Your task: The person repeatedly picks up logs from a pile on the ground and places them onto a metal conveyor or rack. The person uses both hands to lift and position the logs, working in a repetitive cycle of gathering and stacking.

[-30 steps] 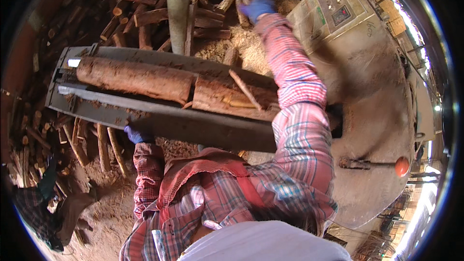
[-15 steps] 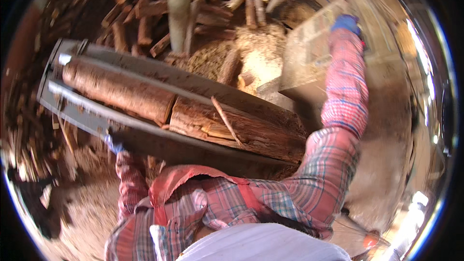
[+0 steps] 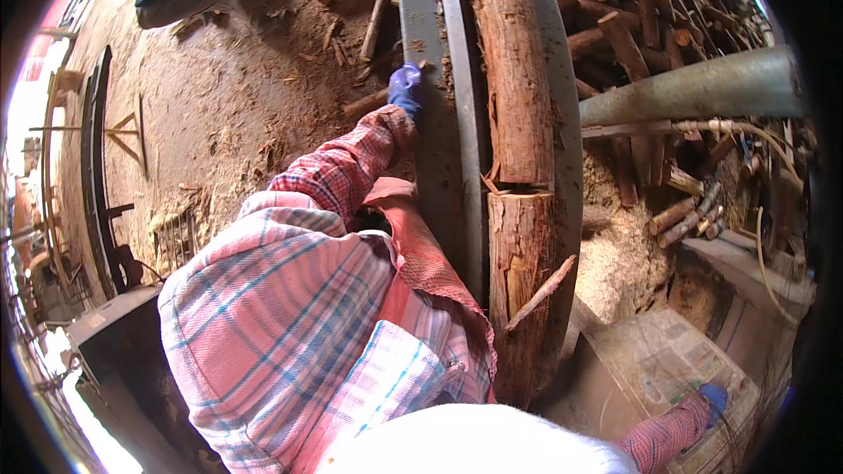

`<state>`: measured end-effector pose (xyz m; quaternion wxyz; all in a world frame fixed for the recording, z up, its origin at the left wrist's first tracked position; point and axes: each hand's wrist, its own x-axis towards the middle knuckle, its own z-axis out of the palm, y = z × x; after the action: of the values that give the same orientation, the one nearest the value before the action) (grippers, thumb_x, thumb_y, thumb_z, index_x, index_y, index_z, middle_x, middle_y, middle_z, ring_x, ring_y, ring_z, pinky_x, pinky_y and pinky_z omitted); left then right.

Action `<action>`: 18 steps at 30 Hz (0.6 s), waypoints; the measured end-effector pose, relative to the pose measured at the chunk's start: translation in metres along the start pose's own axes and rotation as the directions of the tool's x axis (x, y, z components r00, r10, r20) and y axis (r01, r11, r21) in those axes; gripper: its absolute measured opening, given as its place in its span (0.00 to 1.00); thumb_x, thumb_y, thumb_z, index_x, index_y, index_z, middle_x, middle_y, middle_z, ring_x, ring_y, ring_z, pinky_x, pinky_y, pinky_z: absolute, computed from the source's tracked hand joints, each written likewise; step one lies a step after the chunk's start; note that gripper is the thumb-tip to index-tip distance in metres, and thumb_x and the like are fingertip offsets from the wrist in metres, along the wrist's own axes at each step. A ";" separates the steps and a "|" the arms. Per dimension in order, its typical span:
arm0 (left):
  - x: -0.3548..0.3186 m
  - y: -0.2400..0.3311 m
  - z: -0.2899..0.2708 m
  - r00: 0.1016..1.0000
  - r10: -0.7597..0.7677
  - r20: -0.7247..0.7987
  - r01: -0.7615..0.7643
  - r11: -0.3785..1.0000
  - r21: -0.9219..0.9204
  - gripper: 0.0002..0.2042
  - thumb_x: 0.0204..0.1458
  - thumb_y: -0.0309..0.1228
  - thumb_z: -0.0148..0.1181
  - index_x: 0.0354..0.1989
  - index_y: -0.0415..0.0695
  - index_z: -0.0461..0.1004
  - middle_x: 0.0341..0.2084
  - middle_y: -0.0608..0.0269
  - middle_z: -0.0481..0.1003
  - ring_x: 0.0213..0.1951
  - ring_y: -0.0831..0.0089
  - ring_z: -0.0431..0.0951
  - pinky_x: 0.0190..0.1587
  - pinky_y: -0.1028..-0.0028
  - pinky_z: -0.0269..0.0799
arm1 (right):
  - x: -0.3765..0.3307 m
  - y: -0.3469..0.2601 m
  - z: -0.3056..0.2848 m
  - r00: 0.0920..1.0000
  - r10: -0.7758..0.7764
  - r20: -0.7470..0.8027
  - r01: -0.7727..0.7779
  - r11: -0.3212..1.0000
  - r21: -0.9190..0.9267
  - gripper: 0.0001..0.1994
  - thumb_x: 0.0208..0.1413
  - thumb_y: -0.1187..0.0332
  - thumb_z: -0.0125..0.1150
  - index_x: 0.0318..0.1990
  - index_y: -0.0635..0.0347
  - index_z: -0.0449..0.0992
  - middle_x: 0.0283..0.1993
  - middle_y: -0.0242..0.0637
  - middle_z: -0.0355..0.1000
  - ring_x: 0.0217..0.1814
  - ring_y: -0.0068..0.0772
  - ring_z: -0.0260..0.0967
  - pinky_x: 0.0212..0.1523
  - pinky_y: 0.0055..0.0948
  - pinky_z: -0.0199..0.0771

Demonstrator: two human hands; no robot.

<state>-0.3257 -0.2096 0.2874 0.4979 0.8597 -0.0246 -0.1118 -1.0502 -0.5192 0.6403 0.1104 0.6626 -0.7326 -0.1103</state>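
A long bark-covered log (image 3: 514, 61) lies in a grey metal trough (image 3: 439, 149), with a shorter cut piece (image 3: 518, 281) end to end below it. A thin splinter (image 3: 540, 294) sticks out of the short piece. My left hand (image 3: 406, 88), in a blue glove, grips the trough's left rim beside the long log. My right hand (image 3: 713, 397), also blue-gloved, rests on a worn box-shaped control panel (image 3: 659, 360) at the lower right. Its fingers are too small to make out. My plaid sleeves and red apron fill the lower middle.
A stack of cut logs (image 3: 632, 35) lies at the upper right behind a thick grey pipe (image 3: 702, 88) and thin hoses (image 3: 720, 132). Sawdust (image 3: 615, 254) is heaped right of the trough. At left are a sawdust-strewn dirt floor (image 3: 228, 105) and a dark metal frame (image 3: 97, 167).
The view has swung round, so the trough now runs up and down. My right hand has stayed on the control panel it reached half a second ago. My left hand keeps hold of the trough's rim.
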 end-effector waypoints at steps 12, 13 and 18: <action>-0.034 0.030 0.018 0.979 -0.114 -0.170 0.075 0.974 -0.216 0.20 0.55 0.42 0.44 0.25 0.37 0.74 0.20 0.45 0.73 0.21 0.55 0.73 0.25 0.58 0.65 | -0.026 -0.145 -0.065 0.936 -0.345 -0.076 0.352 0.929 0.116 0.20 0.60 0.58 0.52 0.52 0.66 0.71 0.51 0.44 0.71 0.52 0.39 0.68 0.53 0.34 0.66; -0.036 0.033 0.019 0.994 -0.034 -0.100 0.012 0.978 -0.210 0.19 0.55 0.42 0.44 0.26 0.38 0.75 0.22 0.47 0.74 0.22 0.57 0.73 0.25 0.60 0.65 | -0.049 -0.185 -0.089 0.898 -0.427 -0.105 0.439 0.883 0.163 0.20 0.60 0.58 0.52 0.51 0.66 0.71 0.51 0.45 0.71 0.52 0.38 0.68 0.53 0.33 0.67; -0.013 -0.011 0.022 0.910 0.232 0.344 0.059 0.748 -0.661 0.12 0.55 0.38 0.49 0.29 0.44 0.74 0.22 0.58 0.72 0.26 0.61 0.73 0.31 0.64 0.68 | -0.237 -0.404 -0.111 0.685 -0.724 -0.082 0.523 0.411 0.747 0.23 0.56 0.62 0.61 0.55 0.66 0.67 0.44 0.41 0.73 0.42 0.25 0.71 0.41 0.25 0.72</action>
<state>-0.3435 -0.2204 0.2693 0.7564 0.5845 -0.1269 -0.2648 -0.6108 -0.3243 0.6177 -0.3034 0.8542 -0.4165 0.0691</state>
